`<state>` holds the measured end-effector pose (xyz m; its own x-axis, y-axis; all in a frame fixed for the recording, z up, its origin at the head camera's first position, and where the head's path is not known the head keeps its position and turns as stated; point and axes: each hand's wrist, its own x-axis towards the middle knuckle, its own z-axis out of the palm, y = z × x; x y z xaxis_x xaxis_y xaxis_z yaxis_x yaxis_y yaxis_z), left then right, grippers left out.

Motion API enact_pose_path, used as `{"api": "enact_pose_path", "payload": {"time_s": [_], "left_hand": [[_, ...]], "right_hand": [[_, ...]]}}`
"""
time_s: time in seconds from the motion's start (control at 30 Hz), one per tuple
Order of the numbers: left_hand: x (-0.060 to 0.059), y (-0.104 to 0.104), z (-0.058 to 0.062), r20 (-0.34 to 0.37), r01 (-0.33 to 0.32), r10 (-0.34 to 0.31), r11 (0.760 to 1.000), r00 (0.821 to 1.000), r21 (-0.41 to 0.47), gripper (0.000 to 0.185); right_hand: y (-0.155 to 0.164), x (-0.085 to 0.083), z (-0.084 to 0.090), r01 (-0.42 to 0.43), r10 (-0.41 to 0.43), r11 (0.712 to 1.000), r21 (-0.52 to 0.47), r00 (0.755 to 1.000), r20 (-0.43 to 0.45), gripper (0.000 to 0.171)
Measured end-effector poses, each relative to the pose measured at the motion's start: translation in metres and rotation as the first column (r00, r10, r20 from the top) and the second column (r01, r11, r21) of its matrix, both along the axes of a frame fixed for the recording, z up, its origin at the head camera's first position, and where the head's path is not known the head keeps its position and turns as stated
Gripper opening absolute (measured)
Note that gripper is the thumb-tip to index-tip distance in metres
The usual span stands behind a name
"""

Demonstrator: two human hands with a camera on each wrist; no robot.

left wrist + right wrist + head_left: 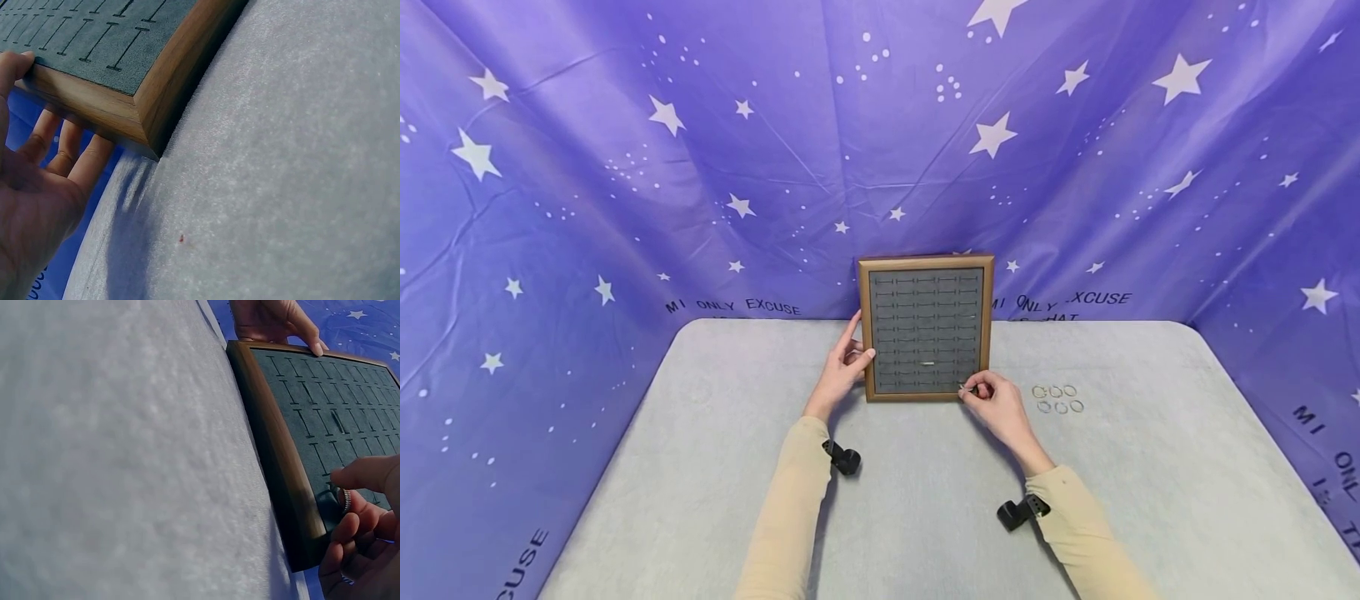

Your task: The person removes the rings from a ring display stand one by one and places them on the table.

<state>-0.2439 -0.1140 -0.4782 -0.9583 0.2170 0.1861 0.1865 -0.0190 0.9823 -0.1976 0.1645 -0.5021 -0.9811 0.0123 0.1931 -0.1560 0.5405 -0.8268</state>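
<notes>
A wooden-framed tray (pixel 925 261) with grey slotted foam stands tilted at the back of the table. My left hand (pixel 845 367) grips its left edge, thumb on the front of the frame (pixel 119 109) and fingers (pixel 62 134) behind it. My right hand (pixel 992 400) is at the tray's bottom right corner and pinches a small ring (pixel 344 500) between thumb and forefinger, against the foam just inside the frame (pixel 269 437). One pale ring (pixel 928 364) sits in a slot lower down in the tray.
Several loose rings (pixel 1057 398) lie in two rows on the grey table cover (pixel 737 467), just right of my right hand. A purple star-printed backdrop (pixel 625 167) closes in the back and both sides.
</notes>
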Motion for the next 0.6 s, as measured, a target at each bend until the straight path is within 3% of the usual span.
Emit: {"api": "enact_pose_path", "payload": {"time_s": [0.3,0.6], "left_hand": [[0.000,0.000,0.000,0.003,-0.001,0.001,1.000,1.000,-0.005,0.070],[0.000,-0.001,0.000,-0.008,-0.002,0.002,1.000,1.000,-0.022,0.070]], "right_hand": [[0.002,0.002,-0.002,-0.019,0.017,0.999,-0.043,0.999,-0.037,0.012],[0.005,0.009,0.009,-0.079,0.084,0.978,-0.192,0.996,0.019,0.012]]}}
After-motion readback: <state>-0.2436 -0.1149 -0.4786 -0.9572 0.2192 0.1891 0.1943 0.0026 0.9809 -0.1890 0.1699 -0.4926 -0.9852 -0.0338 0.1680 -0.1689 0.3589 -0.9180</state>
